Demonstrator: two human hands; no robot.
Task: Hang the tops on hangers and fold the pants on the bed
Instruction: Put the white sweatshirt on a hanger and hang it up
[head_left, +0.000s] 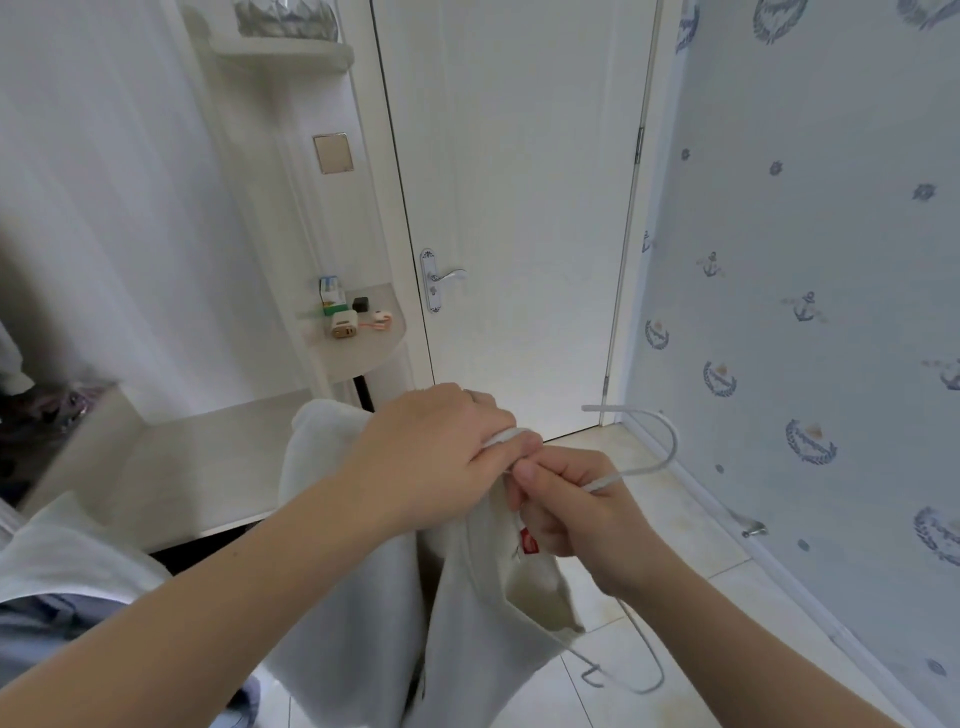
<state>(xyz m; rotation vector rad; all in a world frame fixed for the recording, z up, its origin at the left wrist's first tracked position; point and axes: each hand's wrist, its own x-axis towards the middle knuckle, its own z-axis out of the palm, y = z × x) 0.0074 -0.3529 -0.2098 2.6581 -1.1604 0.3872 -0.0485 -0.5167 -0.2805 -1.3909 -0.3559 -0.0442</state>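
A white top (483, 613) hangs in front of me, with a small red label near its collar. A thin white wire hanger (667, 436) pokes out of the neck, its hook curving up to the right; one end of its frame shows below the cloth at the lower right. My left hand (436, 462) grips the collar fabric and the hanger's neck from above. My right hand (576, 514) pinches the hanger wire just below the hook, touching my left hand. The rest of the hanger is hidden inside the top.
A closed white door (519, 208) with a metal lever handle (441, 278) stands ahead. A white corner shelf (358, 348) on the left carries several small items. Patterned blue wallpaper (810, 260) covers the right wall. Tiled floor (685, 519) lies below.
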